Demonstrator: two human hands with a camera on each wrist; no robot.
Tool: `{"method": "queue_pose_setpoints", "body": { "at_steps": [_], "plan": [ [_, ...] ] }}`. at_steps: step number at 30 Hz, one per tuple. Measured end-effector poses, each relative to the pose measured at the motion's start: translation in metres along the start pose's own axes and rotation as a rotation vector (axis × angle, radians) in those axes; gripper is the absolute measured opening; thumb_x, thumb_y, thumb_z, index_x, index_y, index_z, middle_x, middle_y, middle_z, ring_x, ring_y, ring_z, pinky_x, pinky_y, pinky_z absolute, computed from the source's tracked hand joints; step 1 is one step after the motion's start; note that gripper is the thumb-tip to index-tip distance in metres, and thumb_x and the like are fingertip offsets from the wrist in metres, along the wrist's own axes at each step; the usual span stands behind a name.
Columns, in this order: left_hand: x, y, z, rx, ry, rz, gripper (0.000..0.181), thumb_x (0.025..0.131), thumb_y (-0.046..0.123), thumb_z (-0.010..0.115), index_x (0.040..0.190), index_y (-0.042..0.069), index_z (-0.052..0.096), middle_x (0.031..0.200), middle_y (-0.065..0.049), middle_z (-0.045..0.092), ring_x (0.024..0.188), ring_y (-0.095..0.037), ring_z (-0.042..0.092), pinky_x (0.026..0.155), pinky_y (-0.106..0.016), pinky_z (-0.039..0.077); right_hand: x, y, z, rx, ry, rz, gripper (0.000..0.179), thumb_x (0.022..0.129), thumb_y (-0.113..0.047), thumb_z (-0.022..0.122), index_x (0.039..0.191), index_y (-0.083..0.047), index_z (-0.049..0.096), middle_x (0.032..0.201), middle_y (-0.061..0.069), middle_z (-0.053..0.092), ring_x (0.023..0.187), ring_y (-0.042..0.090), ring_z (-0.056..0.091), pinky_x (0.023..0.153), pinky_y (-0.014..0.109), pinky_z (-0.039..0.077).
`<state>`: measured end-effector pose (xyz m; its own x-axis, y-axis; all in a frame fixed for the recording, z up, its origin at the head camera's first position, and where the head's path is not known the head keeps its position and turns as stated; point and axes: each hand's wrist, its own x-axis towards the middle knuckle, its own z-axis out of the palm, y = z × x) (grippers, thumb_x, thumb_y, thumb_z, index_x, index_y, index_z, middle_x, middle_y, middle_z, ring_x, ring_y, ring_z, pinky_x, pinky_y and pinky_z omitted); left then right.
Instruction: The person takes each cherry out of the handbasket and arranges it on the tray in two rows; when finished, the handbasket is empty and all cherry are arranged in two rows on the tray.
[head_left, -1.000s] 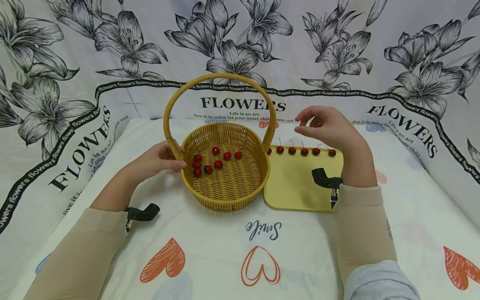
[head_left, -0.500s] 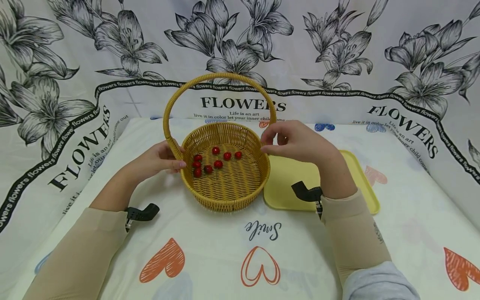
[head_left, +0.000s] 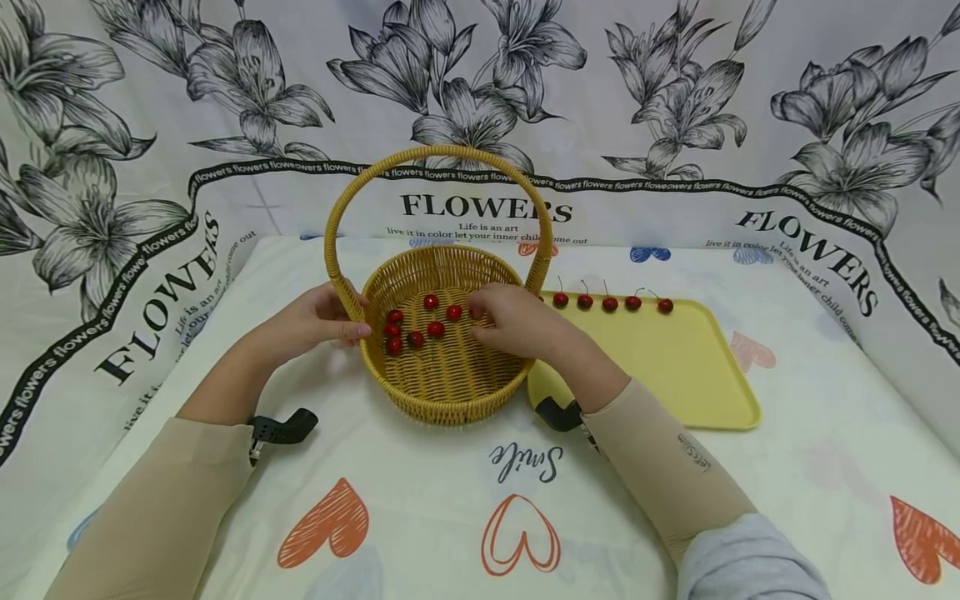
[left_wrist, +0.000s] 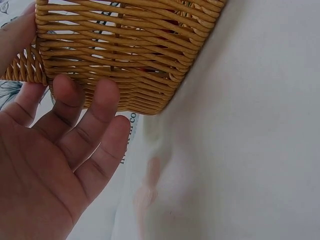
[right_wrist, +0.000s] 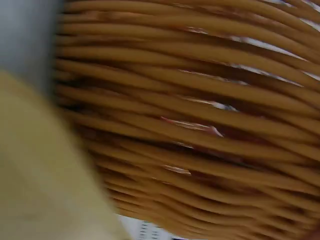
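My left hand (head_left: 318, 317) grips the wicker basket (head_left: 450, 408) at the foot of its tall handle, thumb in front. In the left wrist view the other fingers (left_wrist: 102, 105) stand loose beside the weave. My right hand (head_left: 517, 321) reaches over the basket's right side, thumb and forefinger apart, by a red cherry (head_left: 474, 312) that they partly cover. No cherry shows lifted in it. More cherries (head_left: 436, 330) lie scattered on the basket floor, mostly to the left. The right wrist view shows only blurred basket wall (right_wrist: 200, 110) and tray.
Right of the basket lies a yellow tray (head_left: 675, 367), its left end partly behind basket and wrist. Along its far edge several cherries (head_left: 609, 304) stand in a row with stems up. A printed cloth (head_left: 420, 517) covers the table and hangs behind it.
My right hand has moved left from above the tray, past the handle, and down into the basket. My left hand and the basket stay put; the cherries look unmoved.
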<state>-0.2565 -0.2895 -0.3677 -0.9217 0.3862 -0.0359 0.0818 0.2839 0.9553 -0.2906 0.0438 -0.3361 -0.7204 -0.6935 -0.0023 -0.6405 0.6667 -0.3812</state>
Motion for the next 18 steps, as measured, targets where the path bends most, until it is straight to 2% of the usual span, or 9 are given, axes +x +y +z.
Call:
{"method": "queue_pose_setpoints", "body": {
  "at_steps": [5,8,11,14,16,18],
  "plan": [
    [0.001,-0.001,0.0,0.031,0.0,0.018,0.037,0.096,0.003,0.071,0.124,-0.004,0.049,0.098,-0.011,0.065,0.081,-0.026,0.062,0.074,-0.037,0.056,0.009,-0.004,0.017,-0.159,-0.061,0.131,0.053,0.102,-0.016,0.06,0.15,0.003,0.045,0.147,0.019,0.051,0.135,0.03,0.05,0.112,0.042,0.041],
    [0.001,-0.001,0.001,0.04,0.001,0.012,0.038,0.096,0.004,0.072,0.125,-0.004,0.048,0.099,-0.011,0.065,0.082,-0.026,0.062,0.074,-0.036,0.056,0.011,-0.008,0.021,-0.212,-0.12,0.174,0.051,0.105,-0.012,0.05,0.153,0.001,0.041,0.149,0.017,0.051,0.138,0.03,0.048,0.112,0.043,0.04],
    [0.001,0.0,0.001,0.032,0.006,-0.008,0.04,0.096,0.004,0.072,0.126,-0.005,0.048,0.099,-0.012,0.065,0.082,-0.026,0.062,0.075,-0.036,0.056,0.011,-0.009,0.023,-0.232,-0.12,0.166,0.041,0.105,-0.009,0.049,0.145,-0.002,0.054,0.137,0.013,0.06,0.127,0.027,0.057,0.106,0.041,0.046],
    [0.001,0.001,0.001,0.032,0.01,-0.019,0.041,0.096,0.004,0.071,0.127,-0.006,0.047,0.1,-0.012,0.065,0.083,-0.026,0.062,0.075,-0.036,0.056,0.011,-0.008,0.023,-0.218,-0.088,0.117,0.023,0.102,-0.009,0.059,0.122,-0.005,0.07,0.113,0.008,0.068,0.104,0.022,0.063,0.094,0.036,0.052],
    [0.0,0.001,0.001,0.034,0.012,-0.021,0.042,0.096,0.004,0.071,0.128,-0.006,0.047,0.101,-0.012,0.065,0.084,-0.027,0.063,0.076,-0.036,0.056,0.011,-0.007,0.024,-0.206,-0.078,0.079,0.012,0.1,-0.011,0.065,0.108,-0.008,0.074,0.1,0.003,0.069,0.091,0.019,0.061,0.085,0.033,0.052],
    [0.0,0.001,0.001,0.034,0.014,-0.021,0.042,0.096,0.004,0.071,0.128,-0.006,0.047,0.1,-0.012,0.065,0.084,-0.027,0.063,0.076,-0.036,0.056,0.011,-0.005,0.024,-0.196,-0.075,0.044,0.006,0.098,-0.015,0.071,0.1,-0.01,0.075,0.093,0.0,0.069,0.085,0.017,0.06,0.081,0.032,0.051]
  ]
}}
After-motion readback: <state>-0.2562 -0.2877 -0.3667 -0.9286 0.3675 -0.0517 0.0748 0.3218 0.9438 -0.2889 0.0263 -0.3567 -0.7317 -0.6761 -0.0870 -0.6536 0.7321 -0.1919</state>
